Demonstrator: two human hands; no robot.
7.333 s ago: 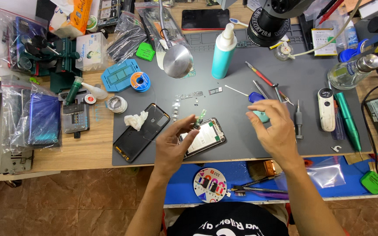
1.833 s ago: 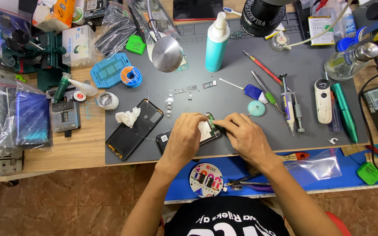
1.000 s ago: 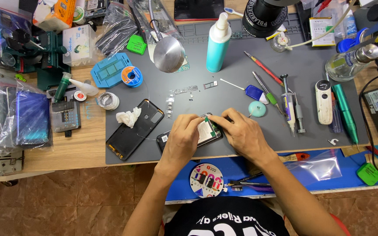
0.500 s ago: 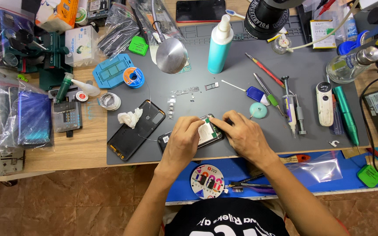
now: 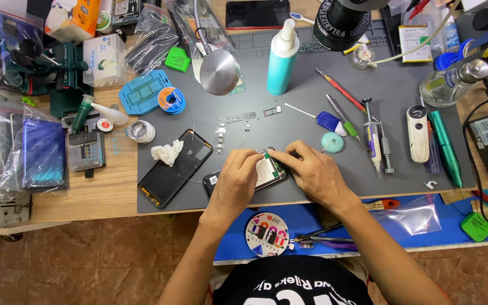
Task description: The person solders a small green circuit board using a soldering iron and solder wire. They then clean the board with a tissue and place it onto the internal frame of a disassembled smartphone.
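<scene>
An opened smartphone (image 5: pixel 268 172) lies on the grey work mat (image 5: pixel 312 79), its insides facing up. My left hand (image 5: pixel 236 181) rests on its left half, fingertips pressing near the top edge. My right hand (image 5: pixel 313 172) covers the phone's right end, its fingers meeting the left ones over a small green part. Both hands hold the phone down; most of it is hidden under them. A detached black back cover (image 5: pixel 175 168) lies to the left with a crumpled white tissue (image 5: pixel 166 152) on it.
A teal spray bottle (image 5: pixel 281 57), a round metal lamp head (image 5: pixel 219 70), screwdrivers (image 5: pixel 341 90), a syringe (image 5: pixel 371 135), small screws and metal parts (image 5: pixel 238 120) lie on the mat. Bagged phones (image 5: pixel 35 153) and a green jig (image 5: pixel 57 70) crowd the left. A round sticker disc (image 5: pixel 266 234) sits near me.
Seven seconds ago my hands were raised apart above the phone; they came down onto it and have stayed pressed on its top edge, barely shifting in the last second.
</scene>
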